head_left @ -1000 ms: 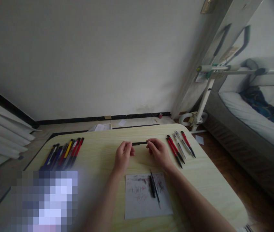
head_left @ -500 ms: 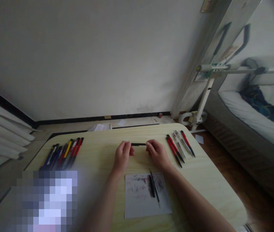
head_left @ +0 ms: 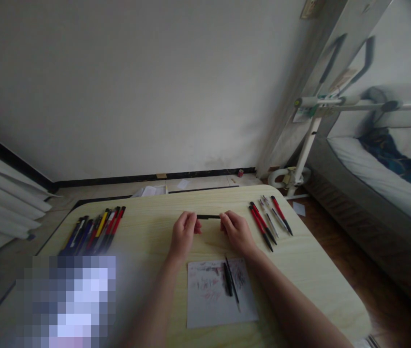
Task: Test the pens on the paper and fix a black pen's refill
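A slim black pen point(head_left: 208, 217) is stretched level between my two hands, above the far middle of the table. My left hand point(head_left: 184, 234) is closed round its left end, and my right hand point(head_left: 237, 232) pinches its right end; both ends are hidden in the fingers. Nearer to me lies a scribbled sheet of white paper point(head_left: 205, 311). On it rest a thick black pen barrel point(head_left: 227, 279) and, beside it, a thin dark refill point(head_left: 233, 285) with a pale end.
Several red-and-black pens point(head_left: 281, 215) and clear pens point(head_left: 271, 217) lie at the table's right. A bunch of mixed pens point(head_left: 98, 227) lies at the left, above a pixelated patch. The wooden table point(head_left: 147, 227) stands near a wall; a white metal frame point(head_left: 305, 150) rises beyond its right corner.
My right hand has shifted very slightly to the right, and a little more of the black pen shows between the hands. The left hand and the things on the table have not moved.
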{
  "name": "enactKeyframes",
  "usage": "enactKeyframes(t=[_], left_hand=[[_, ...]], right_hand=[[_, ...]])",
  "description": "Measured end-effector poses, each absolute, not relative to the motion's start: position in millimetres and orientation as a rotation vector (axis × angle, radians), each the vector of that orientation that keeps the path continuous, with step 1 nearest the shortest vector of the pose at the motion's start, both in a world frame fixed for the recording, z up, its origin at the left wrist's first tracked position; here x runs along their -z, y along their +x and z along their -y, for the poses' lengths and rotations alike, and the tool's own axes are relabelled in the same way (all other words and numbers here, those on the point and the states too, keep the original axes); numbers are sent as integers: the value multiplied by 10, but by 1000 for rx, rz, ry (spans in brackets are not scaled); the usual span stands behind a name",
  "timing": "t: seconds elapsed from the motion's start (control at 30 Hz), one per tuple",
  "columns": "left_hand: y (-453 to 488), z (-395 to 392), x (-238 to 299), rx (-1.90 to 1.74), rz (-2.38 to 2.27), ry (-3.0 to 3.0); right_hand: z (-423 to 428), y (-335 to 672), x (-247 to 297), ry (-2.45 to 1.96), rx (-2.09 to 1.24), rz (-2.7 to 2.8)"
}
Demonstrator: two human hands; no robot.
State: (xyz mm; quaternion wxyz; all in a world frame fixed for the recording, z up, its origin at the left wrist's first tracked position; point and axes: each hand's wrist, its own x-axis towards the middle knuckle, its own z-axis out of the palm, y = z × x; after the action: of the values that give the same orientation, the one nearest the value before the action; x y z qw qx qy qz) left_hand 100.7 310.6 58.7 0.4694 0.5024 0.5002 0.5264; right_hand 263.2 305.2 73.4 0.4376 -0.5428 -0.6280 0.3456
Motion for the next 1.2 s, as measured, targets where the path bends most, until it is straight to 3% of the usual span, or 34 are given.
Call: enactKeyframes(t=[1.2], left_hand=[[1015,-3103,-561,-1286,-1187,1177]], right_hand=[[-3083,2641,-678,-1260,-1030,1463]])
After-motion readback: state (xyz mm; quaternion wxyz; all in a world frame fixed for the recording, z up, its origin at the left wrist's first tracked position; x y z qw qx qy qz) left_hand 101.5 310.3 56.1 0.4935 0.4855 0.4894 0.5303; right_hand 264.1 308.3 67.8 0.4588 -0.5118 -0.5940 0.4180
